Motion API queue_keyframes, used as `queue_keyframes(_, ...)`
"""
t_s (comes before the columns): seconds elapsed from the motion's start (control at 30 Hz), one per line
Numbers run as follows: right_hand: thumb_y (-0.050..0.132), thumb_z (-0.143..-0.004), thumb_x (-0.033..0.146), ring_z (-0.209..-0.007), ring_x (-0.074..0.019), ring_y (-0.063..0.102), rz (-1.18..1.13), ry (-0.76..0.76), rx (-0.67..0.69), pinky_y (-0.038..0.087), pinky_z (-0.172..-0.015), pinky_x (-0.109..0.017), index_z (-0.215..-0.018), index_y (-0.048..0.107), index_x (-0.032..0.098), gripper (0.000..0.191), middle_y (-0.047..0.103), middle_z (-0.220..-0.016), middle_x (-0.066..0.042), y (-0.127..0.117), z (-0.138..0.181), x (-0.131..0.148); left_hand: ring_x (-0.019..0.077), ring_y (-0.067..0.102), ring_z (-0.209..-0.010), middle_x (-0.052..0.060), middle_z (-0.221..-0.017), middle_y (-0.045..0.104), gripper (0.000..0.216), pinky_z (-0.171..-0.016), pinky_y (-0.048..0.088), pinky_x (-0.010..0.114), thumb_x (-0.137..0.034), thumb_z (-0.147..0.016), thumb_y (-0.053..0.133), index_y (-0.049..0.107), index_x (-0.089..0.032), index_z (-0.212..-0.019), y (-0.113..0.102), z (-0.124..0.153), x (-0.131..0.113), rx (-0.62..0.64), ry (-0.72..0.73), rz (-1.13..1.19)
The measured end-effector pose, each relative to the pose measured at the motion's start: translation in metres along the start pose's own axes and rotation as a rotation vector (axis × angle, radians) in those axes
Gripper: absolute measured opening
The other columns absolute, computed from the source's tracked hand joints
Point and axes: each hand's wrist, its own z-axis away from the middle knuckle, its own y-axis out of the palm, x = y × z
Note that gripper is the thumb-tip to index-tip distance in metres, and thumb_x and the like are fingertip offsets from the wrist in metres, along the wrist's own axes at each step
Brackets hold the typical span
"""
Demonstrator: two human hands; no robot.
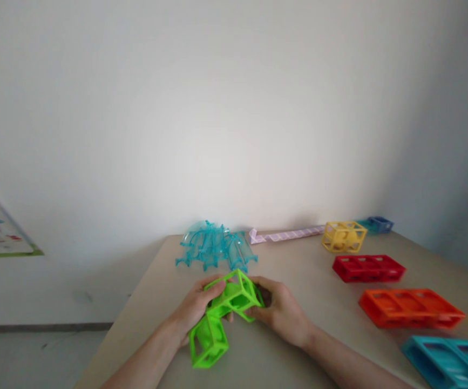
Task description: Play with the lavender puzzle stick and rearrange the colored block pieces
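Both hands hold up a bright green plastic toy block piece (pixel 234 296) above the table, made of open cube frames with rounded tube parts inside. Its lower cube hangs down at the left, tilted. My left hand (pixel 202 300) is closed round the left side of the piece, thumb on top and fingers partly hidden behind it. On the right end, my right hand (pixel 277 307) grips the frame between thumb and fingers. Just beyond the hands lies a pile of clear turquoise track pieces (pixel 213 246).
On the right of the table (pixel 298 275) are a yellow block (pixel 344 237), a red block (pixel 368 269), an orange block (pixel 412 308) and a blue block (pixel 456 359). A purple checked strip (pixel 290 235) lies along the wall. A dark blue block (pixel 380 224) stands at the far right corner.
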Motion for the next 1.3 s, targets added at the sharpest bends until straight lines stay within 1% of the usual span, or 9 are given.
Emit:
queue_keyframes(0.13, 0.073, -0.070, 0.027, -0.085, -0.0219, 0.064, -0.109, 0.047, 0.026, 0.051, -0.073, -0.031, -0.109, 0.066, 0.014, 0.041, 0.070, -0.090, -0.005, 0.001, -0.001, 0.000, 0.0162, 0.065, -0.052, 0.008, -0.074, 0.070, 0.031, -0.045, 0.045, 0.021, -0.040, -0.082, 0.063, 0.065, -0.013, -0.097, 0.005, 0.002, -0.002, -0.072, 0.045, 0.015)
queue_keyframes(0.3, 0.077, -0.067, 0.026, -0.083, -0.0217, 0.062, -0.008, -0.051, -0.050, 0.051, -0.075, -0.033, -0.108, 0.067, 0.016, 0.043, 0.069, -0.088, -0.004, 0.000, 0.000, -0.006, 0.0193, 0.066, -0.052, 0.009, -0.076, 0.070, 0.033, -0.047, 0.049, 0.027, -0.040, -0.083, 0.060, 0.057, -0.017, -0.108, 0.005, 0.009, -0.006, 0.033, -0.093, 0.060)
queue_keyframes(0.47, 0.075, -0.068, 0.024, -0.079, -0.0202, 0.062, -0.022, -0.039, -0.024, 0.050, -0.071, -0.031, -0.106, 0.067, 0.016, 0.039, 0.068, -0.083, -0.003, 0.001, 0.001, -0.006, 0.0200, 0.066, -0.052, 0.006, -0.074, 0.068, 0.024, -0.048, 0.051, 0.030, -0.037, -0.085, 0.058, 0.056, -0.018, -0.100, 0.004, 0.005, -0.004, 0.075, -0.084, 0.097)
queue_keyframes(0.63, 0.072, -0.068, 0.017, -0.071, -0.0155, 0.060, -0.063, 0.038, -0.051, 0.048, -0.055, -0.023, -0.106, 0.064, 0.015, 0.039, 0.067, -0.086, -0.002, 0.003, -0.002, -0.006, 0.0194, 0.065, -0.048, 0.004, -0.070, 0.068, 0.024, -0.045, 0.051, 0.029, -0.038, -0.083, 0.061, 0.054, -0.019, -0.095, 0.008, 0.001, -0.002, -0.010, -0.065, 0.112)
queue_keyframes(0.83, 0.067, -0.074, 0.033, -0.042, -0.0068, 0.046, -0.085, 0.211, -0.126, 0.040, -0.035, -0.020, -0.099, 0.061, 0.013, 0.033, 0.063, -0.076, -0.001, -0.001, -0.007, -0.019, 0.0204, 0.068, -0.055, 0.003, -0.074, 0.069, 0.024, -0.050, 0.051, 0.029, -0.036, -0.080, 0.065, 0.050, -0.020, -0.092, 0.009, 0.005, -0.010, -0.072, 0.047, 0.128)
queue_keyframes(0.97, 0.062, -0.078, 0.028, -0.052, -0.0104, 0.051, -0.086, 0.092, -0.138, 0.042, -0.042, -0.021, -0.103, 0.064, 0.013, 0.029, 0.061, -0.076, -0.002, -0.005, -0.005, -0.016, 0.0192, 0.067, -0.054, 0.002, -0.072, 0.069, 0.029, -0.047, 0.049, 0.026, -0.041, -0.078, 0.067, 0.051, -0.020, -0.090, 0.004, 0.000, -0.013, -0.250, 0.056, 0.180)
queue_keyframes(1.07, 0.062, -0.078, 0.024, -0.073, -0.0164, 0.058, -0.140, -0.067, -0.144, 0.047, -0.053, -0.024, -0.114, 0.062, 0.017, 0.037, 0.061, -0.094, -0.006, -0.004, -0.001, -0.011, 0.0186, 0.067, -0.054, 0.002, -0.071, 0.068, 0.032, -0.050, 0.051, 0.027, -0.041, -0.074, 0.071, 0.054, -0.018, -0.089, 0.000, -0.005, -0.011, -0.336, 0.011, 0.189)
queue_keyframes(1.17, 0.065, -0.079, 0.025, -0.090, -0.0207, 0.059, -0.165, -0.194, -0.144, 0.050, -0.063, -0.027, -0.118, 0.061, 0.021, 0.040, 0.054, -0.108, -0.009, -0.001, 0.000, -0.010, 0.0208, 0.070, -0.066, 0.005, -0.080, 0.070, 0.032, -0.060, 0.055, 0.033, -0.038, -0.074, 0.071, 0.057, -0.017, -0.094, 0.004, -0.003, -0.006, -0.239, -0.045, 0.177)
queue_keyframes(1.3, 0.067, -0.078, 0.030, -0.075, -0.0153, 0.061, -0.257, -0.144, -0.120, 0.050, -0.055, -0.026, -0.129, 0.049, 0.028, 0.054, 0.046, -0.117, -0.008, 0.000, 0.000, -0.013, 0.0236, 0.071, -0.073, 0.006, -0.093, 0.070, 0.032, -0.064, 0.055, 0.035, -0.034, -0.078, 0.068, 0.054, -0.022, -0.104, 0.011, 0.005, -0.004, -0.066, -0.085, 0.172)
